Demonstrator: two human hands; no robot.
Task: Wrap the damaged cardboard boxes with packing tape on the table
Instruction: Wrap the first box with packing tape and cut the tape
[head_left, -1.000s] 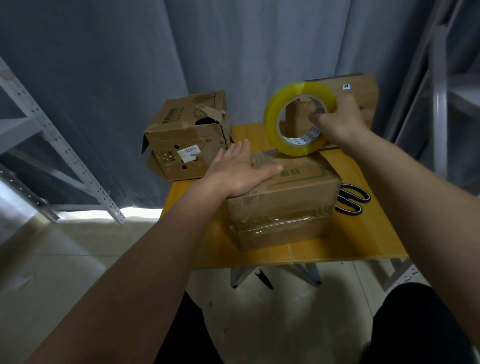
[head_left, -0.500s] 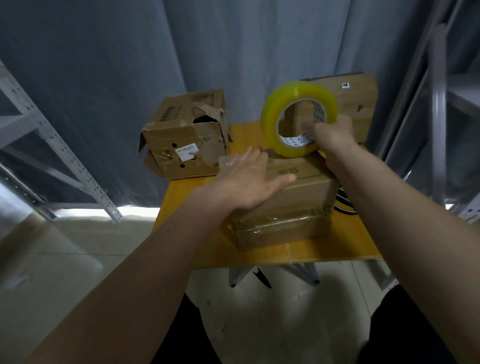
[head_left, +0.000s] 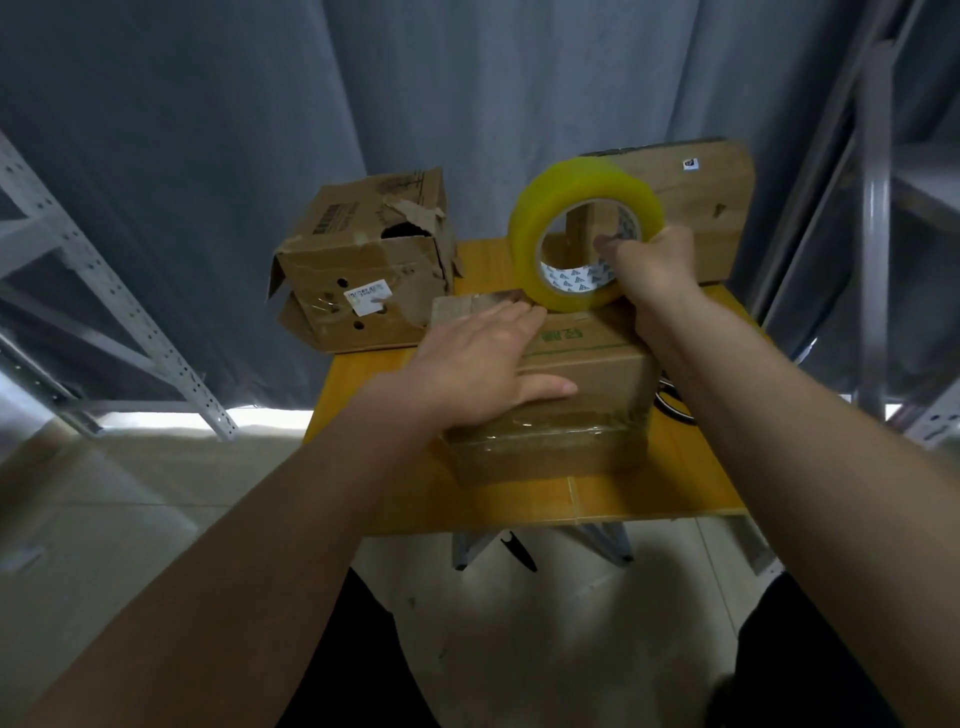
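Small yellow-topped wooden table (head_left: 597, 499) carries three cardboard boxes: a tape-wrapped brown box (head_left: 566, 415) at centre, a torn, holed brown box (head_left: 363, 270) behind it to the left, and a tall plain box (head_left: 696, 208) behind-right. Black-handled scissors (head_left: 672, 405) peek out just right of the centre box.

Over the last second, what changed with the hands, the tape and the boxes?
The left hand slid forward across the near box; the right hand, same grip, lowered the tape roll onto the box's far edge. The torn box stayed put.
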